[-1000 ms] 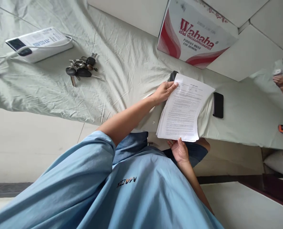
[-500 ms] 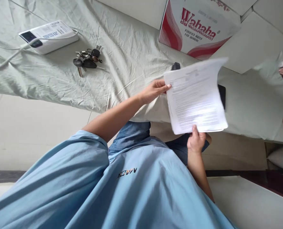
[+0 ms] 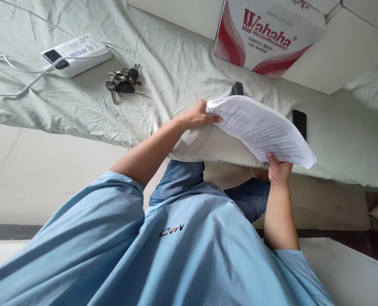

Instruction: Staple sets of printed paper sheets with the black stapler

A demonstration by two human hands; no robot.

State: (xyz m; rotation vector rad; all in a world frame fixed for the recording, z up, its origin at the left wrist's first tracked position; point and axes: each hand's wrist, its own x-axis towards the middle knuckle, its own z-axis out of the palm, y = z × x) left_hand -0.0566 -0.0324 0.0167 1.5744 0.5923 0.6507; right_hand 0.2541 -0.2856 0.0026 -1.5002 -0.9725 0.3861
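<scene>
A stack of printed paper sheets (image 3: 259, 125) is held in the air between both hands, over the front edge of the cloth-covered surface. My left hand (image 3: 201, 115) grips its left end, thumb on the printed side and the other fingers behind. Closed on the lower right edge is my right hand (image 3: 278, 169), its thumb on top and its fingers hidden underneath. The sheets bow along their length and tilt, so the print shows at a slant. Behind them, a black object (image 3: 237, 89) and a black phone-like slab (image 3: 299, 123) are partly covered.
Pale green cloth (image 3: 176, 55) drapes the surface. A bunch of keys (image 3: 125, 83) and a white box-shaped device (image 3: 78, 55) with a cable lie at left. A red and white Wahaha carton (image 3: 265, 42) stands at the back among white boxes (image 3: 338, 55).
The sheets have gone from nearly flat-facing to bowed and tilted. My right hand has moved right and slightly up with their lower edge. The camera view has shifted a little.
</scene>
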